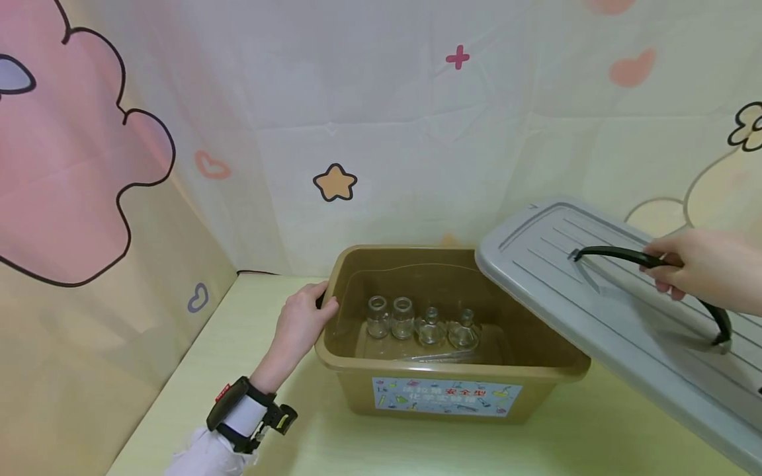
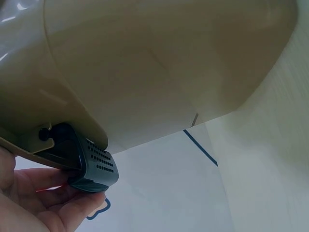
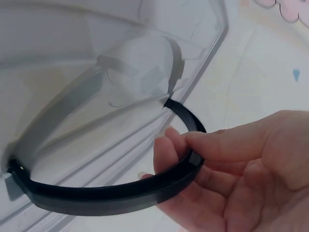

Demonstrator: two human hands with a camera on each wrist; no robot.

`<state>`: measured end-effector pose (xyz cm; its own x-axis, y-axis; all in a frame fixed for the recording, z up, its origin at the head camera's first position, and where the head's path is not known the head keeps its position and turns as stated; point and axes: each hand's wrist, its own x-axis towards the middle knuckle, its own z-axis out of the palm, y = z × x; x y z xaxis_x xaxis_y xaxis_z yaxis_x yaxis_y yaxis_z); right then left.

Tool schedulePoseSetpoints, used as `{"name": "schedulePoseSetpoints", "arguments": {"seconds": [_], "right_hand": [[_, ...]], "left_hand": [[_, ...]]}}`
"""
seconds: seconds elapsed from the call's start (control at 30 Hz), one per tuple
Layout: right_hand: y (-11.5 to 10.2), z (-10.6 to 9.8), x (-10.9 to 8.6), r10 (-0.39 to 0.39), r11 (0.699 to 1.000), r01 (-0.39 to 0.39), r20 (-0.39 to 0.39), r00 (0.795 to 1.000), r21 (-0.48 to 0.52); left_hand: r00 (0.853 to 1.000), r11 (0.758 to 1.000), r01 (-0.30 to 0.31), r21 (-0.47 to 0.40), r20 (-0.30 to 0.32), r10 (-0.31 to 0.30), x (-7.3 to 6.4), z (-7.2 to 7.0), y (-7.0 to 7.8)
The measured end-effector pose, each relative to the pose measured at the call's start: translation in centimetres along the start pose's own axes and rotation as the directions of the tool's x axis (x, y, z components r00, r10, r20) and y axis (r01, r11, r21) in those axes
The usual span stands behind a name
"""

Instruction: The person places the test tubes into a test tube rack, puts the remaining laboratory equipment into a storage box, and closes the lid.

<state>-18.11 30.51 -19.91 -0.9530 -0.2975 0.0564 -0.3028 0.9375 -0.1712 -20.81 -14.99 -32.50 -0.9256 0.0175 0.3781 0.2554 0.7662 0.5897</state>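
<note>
A brown plastic storage box (image 1: 446, 370) stands on the table with its top uncovered. My left hand (image 1: 302, 316) holds its left end, thumb by the rim and fingers around the black latch (image 2: 99, 164). High on the right, my right hand (image 1: 705, 268) grips the dark handle (image 3: 116, 200) of the grey lid (image 1: 571, 264). The lid is tilted, and its left corner overlaps the box's right side in the head view. Inside the box are two wide-mouthed glass bottles (image 1: 402, 318) and two rounder, narrow-necked glass bottles (image 1: 463, 332).
Clear, thin items (image 1: 443, 357) lie on the box floor in front of the bottles. A printed label (image 1: 446, 396) is on the box front. Pale table surface (image 1: 250, 344) shows at the left, and a patterned cloth (image 1: 381, 119) hangs behind and along the left.
</note>
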Motion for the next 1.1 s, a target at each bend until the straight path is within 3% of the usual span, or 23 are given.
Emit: {"name": "schedulePoseSetpoints", "arguments": {"seconds": [0.2,0.63,0.73,0.83,0.93,1.1], "right_hand": [[-2.6,-0.3,1.5,-0.104,0.992,0.104,-0.004,0.995,-0.077],[-7.3,0.6,5.0,-0.227,0.973,0.224,-0.042,0.973,-0.059],[-8.6,1.0,6.0,-0.250,0.968,0.247,-0.052,0.967,-0.045],[-9.8,1.3,6.8,-0.276,0.961,0.275,-0.056,0.959,-0.032],[-10.8,1.7,7.6,-0.301,0.954,0.300,-0.050,0.952,-0.021],[-12.4,2.5,8.7,-0.319,0.947,0.319,-0.020,0.947,-0.030]], "left_hand": [[1.000,0.999,-0.024,-0.020,-0.003,0.024,0.0,0.1,-0.2],[0.998,0.982,-0.014,-0.190,-0.060,0.003,-0.3,0.1,-0.9],[0.999,0.975,0.017,-0.220,-0.047,-0.028,-0.2,0.0,-1.2],[0.996,0.962,0.088,-0.259,-0.008,-0.093,-0.2,-0.2,-1.4],[0.981,0.915,0.192,-0.354,0.067,-0.180,-0.2,-0.1,-1.4],[0.937,0.762,0.350,-0.545,0.211,-0.279,-0.2,0.5,-1.5]]}}
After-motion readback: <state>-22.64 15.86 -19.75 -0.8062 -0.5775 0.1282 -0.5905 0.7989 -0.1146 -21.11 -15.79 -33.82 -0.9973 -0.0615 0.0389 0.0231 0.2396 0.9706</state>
